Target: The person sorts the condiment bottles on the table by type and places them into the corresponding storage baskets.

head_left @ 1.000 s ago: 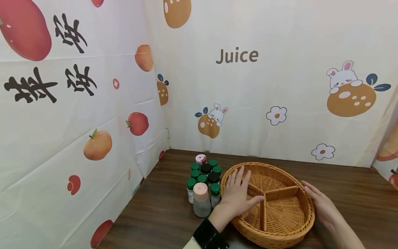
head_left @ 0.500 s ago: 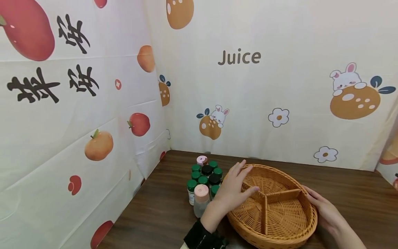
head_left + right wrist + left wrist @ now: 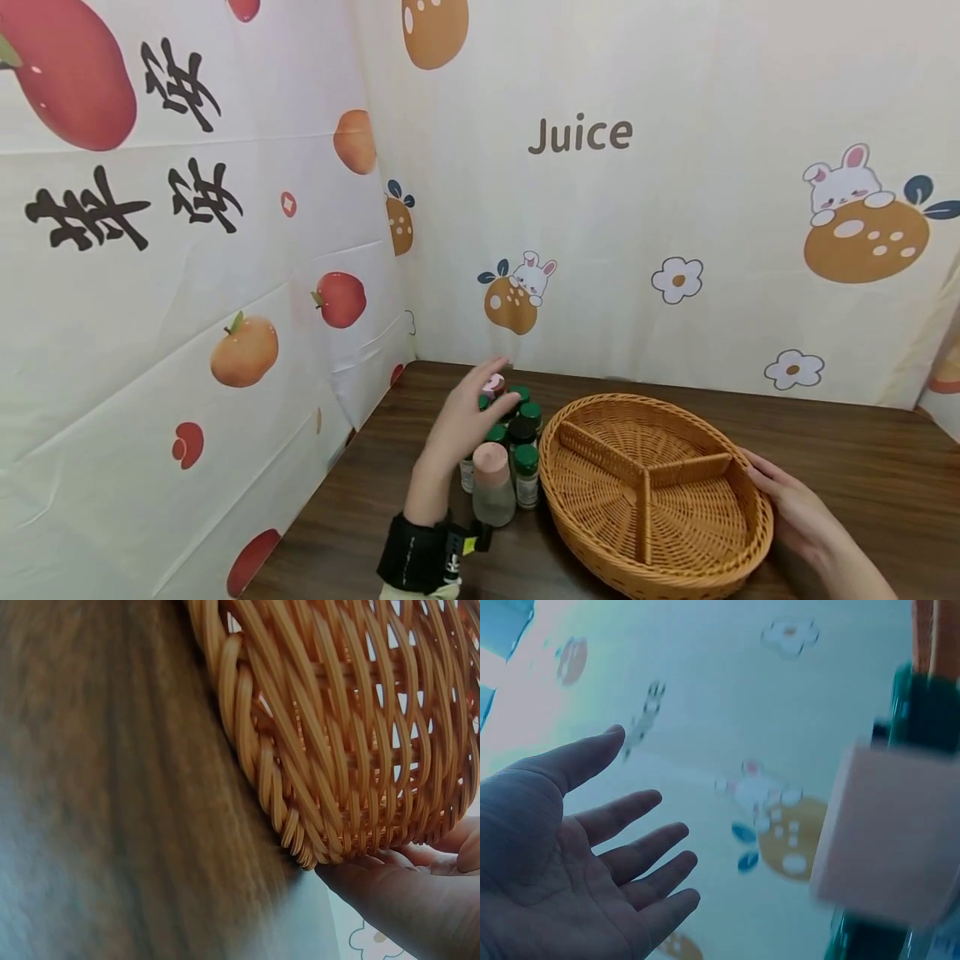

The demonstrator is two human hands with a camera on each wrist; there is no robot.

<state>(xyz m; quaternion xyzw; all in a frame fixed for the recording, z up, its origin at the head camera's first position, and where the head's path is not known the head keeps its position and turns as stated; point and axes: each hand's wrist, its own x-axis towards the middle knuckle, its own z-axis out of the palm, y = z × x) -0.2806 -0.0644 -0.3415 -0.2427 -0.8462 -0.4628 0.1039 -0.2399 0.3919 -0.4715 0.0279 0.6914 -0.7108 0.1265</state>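
Note:
A round wicker basket (image 3: 738, 550) with three compartments sits on the dark wooden table (image 3: 847, 442). My right hand (image 3: 795, 512) rests flat against its right rim; the right wrist view shows the fingers (image 3: 405, 877) under the woven wall (image 3: 337, 735). My left hand (image 3: 468, 412) hovers open, fingers spread, over a cluster of small bottles (image 3: 517, 433) left of the basket. It holds nothing. A taller bottle with a pink cap (image 3: 491, 483) stands at the front of the cluster; that pink cap (image 3: 889, 832) looms blurred in the left wrist view beside my open palm (image 3: 570, 862).
Printed cloth walls (image 3: 225, 250) close in the table at the back and left. Bare tabletop lies in front of the bottles and behind the basket. A black wrist strap (image 3: 420, 554) sits on my left forearm.
My left hand has lifted off the basket's left rim and swung left, over the bottles. The right hand stays on the basket's right rim.

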